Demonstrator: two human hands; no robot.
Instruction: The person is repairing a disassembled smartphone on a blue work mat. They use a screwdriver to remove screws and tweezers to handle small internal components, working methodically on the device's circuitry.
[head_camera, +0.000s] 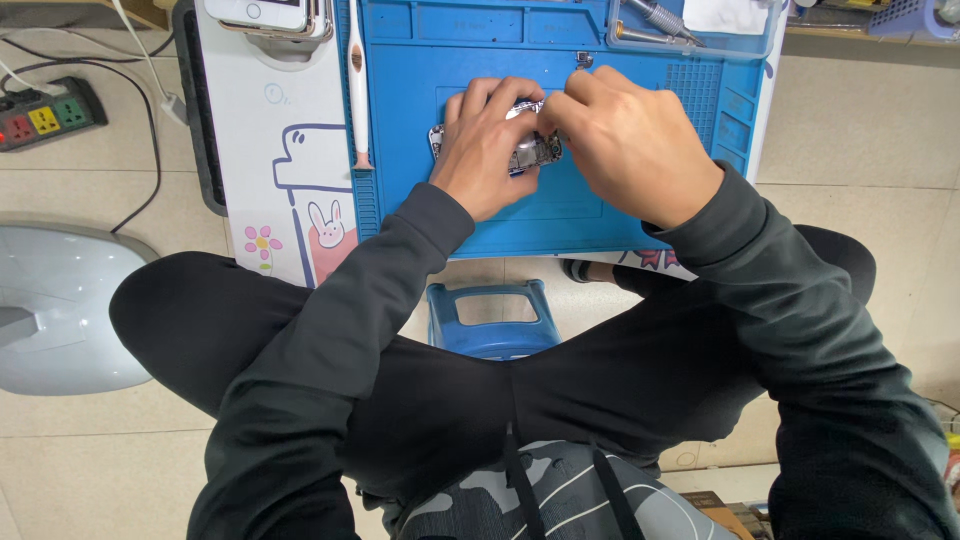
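Circuit board (535, 152), a small silvery piece crowded with dark components, sits low over the middle of the blue work mat (620, 215) and is almost buried under two hands.

By size, the desk (250, 150) comes first: a white top with cartoon drawings, carrying the mat across its centre. A pale grey rounded base (60, 310) lies on the tiled floor at far left, and a blue plastic stool (490, 320) shows below the desk edge between the person's knees. A black power strip (45, 112) with coloured sockets rests on the floor at upper left. A slim white tool (357, 90) lies along the mat's left edge, and a phone (270, 15) sits at the top of the desk.

The left hand (485, 150) curls over the board's left part, fingers bent down on its top and edge, its grip clenched around the board. The right hand (630, 140) presses in from the right, fingertips pinched together at the board's upper right corner; whether they clasp a small tool or only the board is hidden by the knuckles. The two hands touch each other above the board.
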